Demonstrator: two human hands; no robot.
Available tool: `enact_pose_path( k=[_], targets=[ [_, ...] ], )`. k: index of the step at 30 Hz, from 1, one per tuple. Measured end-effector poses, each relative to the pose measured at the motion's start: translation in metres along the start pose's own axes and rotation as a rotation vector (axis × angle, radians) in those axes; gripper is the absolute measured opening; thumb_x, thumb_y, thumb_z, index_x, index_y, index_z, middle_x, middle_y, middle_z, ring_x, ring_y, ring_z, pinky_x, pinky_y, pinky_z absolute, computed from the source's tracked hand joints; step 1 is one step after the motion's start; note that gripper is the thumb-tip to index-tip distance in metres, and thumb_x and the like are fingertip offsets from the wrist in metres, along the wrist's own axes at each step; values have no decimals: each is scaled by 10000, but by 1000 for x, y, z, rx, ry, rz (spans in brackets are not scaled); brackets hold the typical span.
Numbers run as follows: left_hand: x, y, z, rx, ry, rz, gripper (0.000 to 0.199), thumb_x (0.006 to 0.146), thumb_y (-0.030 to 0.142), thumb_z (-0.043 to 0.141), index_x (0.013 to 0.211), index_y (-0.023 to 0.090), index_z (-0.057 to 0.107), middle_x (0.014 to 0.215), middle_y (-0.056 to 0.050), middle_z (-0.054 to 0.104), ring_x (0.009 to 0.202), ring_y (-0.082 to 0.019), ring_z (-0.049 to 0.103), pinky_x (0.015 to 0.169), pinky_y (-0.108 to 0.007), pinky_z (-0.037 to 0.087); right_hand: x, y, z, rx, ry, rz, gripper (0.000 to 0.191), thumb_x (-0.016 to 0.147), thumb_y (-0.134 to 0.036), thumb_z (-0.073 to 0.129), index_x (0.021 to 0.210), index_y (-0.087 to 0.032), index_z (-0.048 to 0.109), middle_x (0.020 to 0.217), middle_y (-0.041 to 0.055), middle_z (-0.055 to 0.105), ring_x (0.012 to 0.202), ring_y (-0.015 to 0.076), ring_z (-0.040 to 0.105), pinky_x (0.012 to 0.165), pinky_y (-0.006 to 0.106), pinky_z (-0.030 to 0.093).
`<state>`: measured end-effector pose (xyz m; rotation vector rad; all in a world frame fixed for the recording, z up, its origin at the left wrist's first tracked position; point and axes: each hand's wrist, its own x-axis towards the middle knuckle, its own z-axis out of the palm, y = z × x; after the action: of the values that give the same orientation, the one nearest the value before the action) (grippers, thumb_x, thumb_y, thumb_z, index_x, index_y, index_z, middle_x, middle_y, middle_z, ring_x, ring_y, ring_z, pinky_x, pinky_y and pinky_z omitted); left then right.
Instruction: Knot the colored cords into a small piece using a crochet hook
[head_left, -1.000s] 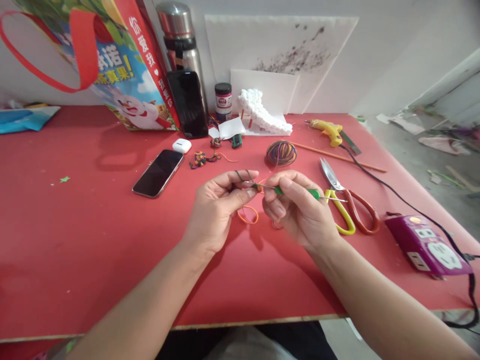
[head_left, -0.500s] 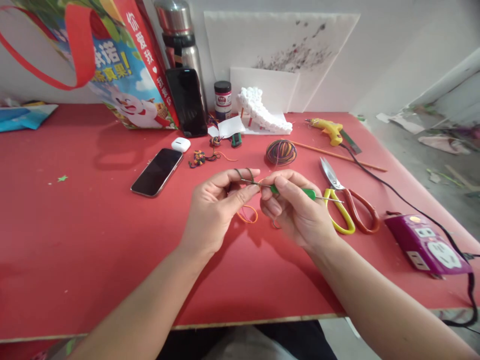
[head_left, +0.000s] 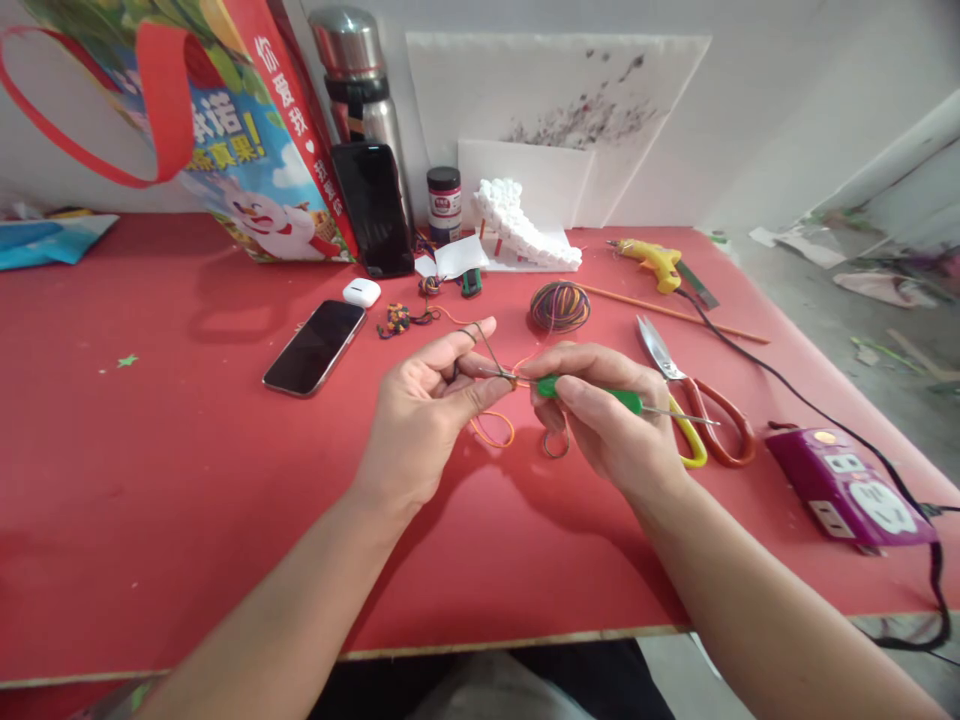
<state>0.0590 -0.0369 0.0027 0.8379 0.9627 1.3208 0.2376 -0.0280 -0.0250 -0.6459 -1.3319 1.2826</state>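
My right hand [head_left: 607,410] is closed on the green handle [head_left: 626,400] of a thin metal hook, whose bare shaft sticks out past the hand on the right. The hook's other end reaches to the fingertips of my left hand [head_left: 427,400]. There, thumb and fingers pinch a small bit of yarn work, and dark yarn [head_left: 490,345] runs around the raised index finger. An orange yarn loop [head_left: 495,430] hangs below the left fingers. Behind the hands lies a ball of multicoloured yarn [head_left: 560,307]. Fingers partly hide the small work.
Scissors [head_left: 694,400], a yellow glue gun [head_left: 649,262], an orange stick [head_left: 675,313] and a purple power socket [head_left: 851,485] are at the right. A phone [head_left: 315,348], white case [head_left: 361,292], bag [head_left: 255,180] and steel flask [head_left: 352,60] stand or lie left. A white model [head_left: 517,225] is behind.
My right hand and the hook have shifted slightly right. The left index finger has risen, stretching the dark yarn between it and the hook. The loop under the right hand shows more.
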Motion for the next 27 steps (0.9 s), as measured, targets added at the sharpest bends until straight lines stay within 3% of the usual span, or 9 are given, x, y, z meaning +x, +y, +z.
enact_pose_path(
  k=[3, 7, 11, 15, 21, 27],
  targets=[
    [1, 0, 0, -14, 0, -21, 437, 605, 177, 987, 1020, 214, 857, 760, 32, 693, 684, -69, 618, 685, -182, 545, -1, -1, 1, -46, 20, -22, 145, 989, -248, 715, 1048, -233, 846, 744, 6, 690, 563, 102, 578, 495, 241, 469],
    [0, -2, 1, -40, -13, -66, 458, 604, 183, 978, 1042, 209, 845, 755, 23, 696, 695, -107, 665, 656, -217, 570, -1, -1, 10, 90, 61, 54, 157, 1001, -298, 708, 1066, -235, 836, 758, 12, 699, 555, 102, 596, 461, 229, 452],
    [-9, -3, 8, 50, 50, 57, 397, 692, 185, 919, 1077, 224, 831, 772, 22, 690, 699, -117, 660, 649, -234, 582, -3, 0, 24, 247, 138, 75, 153, 987, -312, 719, 1019, -222, 839, 751, 15, 704, 540, 92, 577, 465, 228, 476],
    [-15, -3, 13, 207, 134, 158, 367, 761, 186, 867, 1122, 221, 813, 740, 31, 665, 652, -116, 621, 620, -246, 570, -6, 3, 30, 189, 203, 26, 160, 1011, -300, 687, 1032, -236, 832, 756, 6, 707, 559, 94, 592, 522, 245, 517],
    [-7, -6, 3, 133, 41, 70, 396, 730, 188, 891, 1120, 217, 827, 835, -3, 736, 747, -140, 683, 701, -259, 602, -3, 9, 16, 81, 120, 45, 140, 995, -322, 722, 1039, -227, 814, 767, 0, 718, 581, 111, 625, 553, 270, 515],
    [-1, -6, -3, 72, -27, 92, 292, 739, 230, 909, 1027, 253, 866, 966, -28, 765, 805, -138, 668, 698, -247, 583, 0, 9, 10, 53, 108, 87, 141, 974, -347, 748, 1007, -225, 810, 771, 3, 716, 569, 111, 618, 519, 263, 486]
  ],
)
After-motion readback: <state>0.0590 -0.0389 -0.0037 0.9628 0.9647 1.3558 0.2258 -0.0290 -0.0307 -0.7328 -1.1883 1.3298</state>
